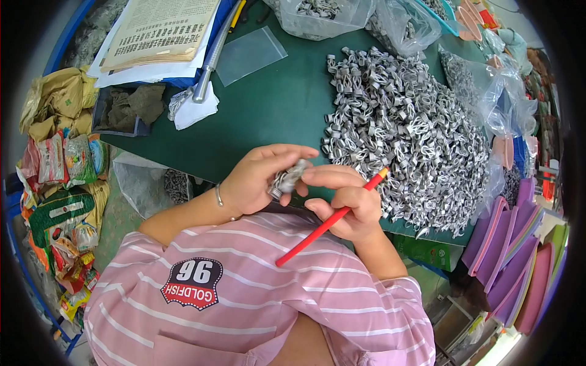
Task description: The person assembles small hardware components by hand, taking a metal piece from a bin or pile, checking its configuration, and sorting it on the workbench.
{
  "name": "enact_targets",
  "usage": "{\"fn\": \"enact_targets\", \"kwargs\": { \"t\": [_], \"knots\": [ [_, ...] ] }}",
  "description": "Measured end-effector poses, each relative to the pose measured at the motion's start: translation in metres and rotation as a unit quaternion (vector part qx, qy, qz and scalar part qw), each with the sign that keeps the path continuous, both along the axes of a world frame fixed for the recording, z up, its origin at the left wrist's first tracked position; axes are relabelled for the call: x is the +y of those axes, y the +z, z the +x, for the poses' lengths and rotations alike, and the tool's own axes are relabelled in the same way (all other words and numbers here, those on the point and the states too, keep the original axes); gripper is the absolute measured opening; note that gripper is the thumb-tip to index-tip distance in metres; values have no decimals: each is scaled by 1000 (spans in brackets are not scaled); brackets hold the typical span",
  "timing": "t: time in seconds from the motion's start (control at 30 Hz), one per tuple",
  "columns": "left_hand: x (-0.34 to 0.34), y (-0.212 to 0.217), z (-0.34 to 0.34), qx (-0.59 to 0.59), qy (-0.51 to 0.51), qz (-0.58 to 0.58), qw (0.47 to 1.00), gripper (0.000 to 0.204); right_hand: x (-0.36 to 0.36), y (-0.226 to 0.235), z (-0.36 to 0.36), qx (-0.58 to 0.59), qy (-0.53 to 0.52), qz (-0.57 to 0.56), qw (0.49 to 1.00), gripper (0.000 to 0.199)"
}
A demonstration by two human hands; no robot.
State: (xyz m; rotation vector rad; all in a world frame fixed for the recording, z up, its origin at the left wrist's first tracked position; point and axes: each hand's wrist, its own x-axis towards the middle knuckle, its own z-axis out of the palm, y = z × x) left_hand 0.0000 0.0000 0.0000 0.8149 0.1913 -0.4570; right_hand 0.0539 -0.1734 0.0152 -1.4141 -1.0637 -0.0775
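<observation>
- Seen from above, w/ both hands close together at the near edge of a green tabletop (262, 110), in front of a striped pink shirt (244, 293).
- Gripped in L hand (259, 177): a few small grey metal pieces (285, 182), pinched btwn thumb & fingers, prob. held up for easier handling. Too blurred to count.
- Right by those pieces: index fingertip of R hand (351, 201), maybe to steady them. Can't tell if touching.
- Also clamped in R hand: a red pencil (311, 238), slanting w/ pale end toward the pile & red end over the shirt, seemingly tucked there to leave fingertips free w/out putting it down.
- Heaped loose on the R of the tabletop: a big pile of similar pieces (403, 128), near R hand, presumably for quick reach.
- Beyond, in a clear plastic bag (326, 21): more metal pieces, apparently bagged vs. spilling.
- Lying flat btwn pile & papers: a small clear bag (251, 56).
- Set at far L, prob. out of the way: papers (159, 36), plus a metal rod (210, 67) resting partly on white paper (198, 110).
</observation>
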Motion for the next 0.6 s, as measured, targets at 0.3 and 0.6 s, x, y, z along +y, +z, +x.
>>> {"fn": "enact_targets", "kwargs": {
  "t": [0.3, 0.6],
  "knots": [
    [163, -16, -101, 52, -130, 253, 957, 15, -7, 3, 39, -163, -244, -398, 869, 26],
    [158, -37, -129, -108, -242, 656, 706, 22, 1, 4, 36, -208, -243, -448, 835, 24]
  ]
}}
